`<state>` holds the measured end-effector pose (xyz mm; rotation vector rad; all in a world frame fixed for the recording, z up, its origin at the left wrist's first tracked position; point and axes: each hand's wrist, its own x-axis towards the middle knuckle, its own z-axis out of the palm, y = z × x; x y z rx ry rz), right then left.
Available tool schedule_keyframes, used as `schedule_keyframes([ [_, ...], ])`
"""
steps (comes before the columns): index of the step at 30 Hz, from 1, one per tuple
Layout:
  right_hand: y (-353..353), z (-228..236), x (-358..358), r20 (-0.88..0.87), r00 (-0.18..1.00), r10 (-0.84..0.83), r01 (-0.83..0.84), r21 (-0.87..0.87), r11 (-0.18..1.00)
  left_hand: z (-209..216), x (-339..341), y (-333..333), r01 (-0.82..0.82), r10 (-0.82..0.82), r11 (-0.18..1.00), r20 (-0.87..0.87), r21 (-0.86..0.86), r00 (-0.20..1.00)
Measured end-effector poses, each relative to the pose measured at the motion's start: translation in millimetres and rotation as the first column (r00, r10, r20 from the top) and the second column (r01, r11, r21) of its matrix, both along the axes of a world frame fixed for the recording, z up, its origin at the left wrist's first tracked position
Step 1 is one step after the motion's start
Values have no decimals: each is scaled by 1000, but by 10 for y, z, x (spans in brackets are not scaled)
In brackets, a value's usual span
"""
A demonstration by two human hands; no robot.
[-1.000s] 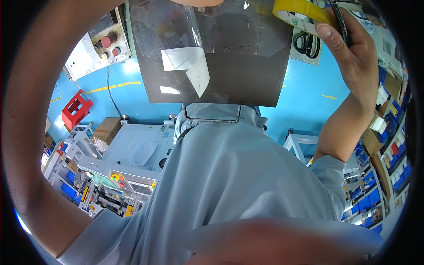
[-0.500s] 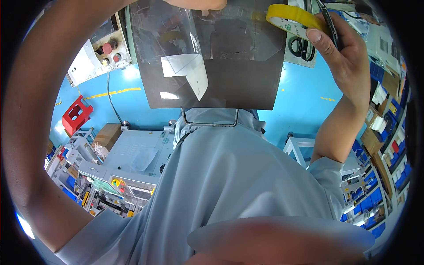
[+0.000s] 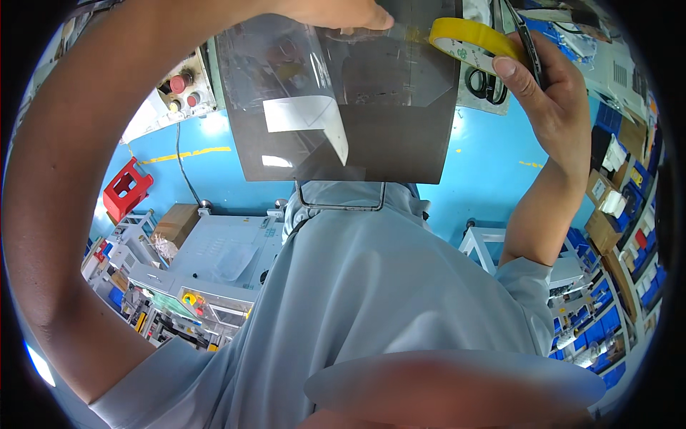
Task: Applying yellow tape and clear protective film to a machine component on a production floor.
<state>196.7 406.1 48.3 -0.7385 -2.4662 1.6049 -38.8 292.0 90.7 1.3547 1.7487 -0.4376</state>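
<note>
At far left, past the bent arm (image 3: 46,164), a red stool (image 3: 128,201) on blue floor (image 3: 493,143); above, a red button (image 3: 179,84) on a machine panel (image 3: 203,76). Toward the middle, clear film (image 3: 282,64) across the upper part of a dark board (image 3: 400,136), with white paper (image 3: 300,114) tapering to a point near the lower edge, the tail thinner than half a second ago. Reaching in at top, the left hand (image 3: 339,13), one finger stretched rightward; fingertips partly obscured, so impossible to tell whether pinching anything. Now lower in view and closer to a yellow tape roll (image 3: 471,33), poised at the board's upper right edge. In between, a faint yellow streak (image 3: 416,32), possibly loose tape, too dim for certainty. Judging by the narrowed gap, attention now on that upper right part of the board. Just below the roll in view, black scissors (image 3: 491,86). Finally, a slim dark tool (image 3: 527,43) tucked in the right hand (image 3: 550,93), thumb pressed against the roll, pinching firmly.
</note>
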Motion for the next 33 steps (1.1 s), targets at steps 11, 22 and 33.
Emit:
schedule_keyframes([
  [11,-11,-21,27,-22,999,-25,25,8,1000,-195,-96,-92,81,-54,970,-123,230,991],
  [22,-19,-14,28,-15,1000,-25,26,12,1000,-140,-59,-120,196,-163,973,-234,126,958],
  [33,-18,-22,2,-27,999,-33,33,4,999,-51,-2,-54,24,-8,992,-134,123,991],
])
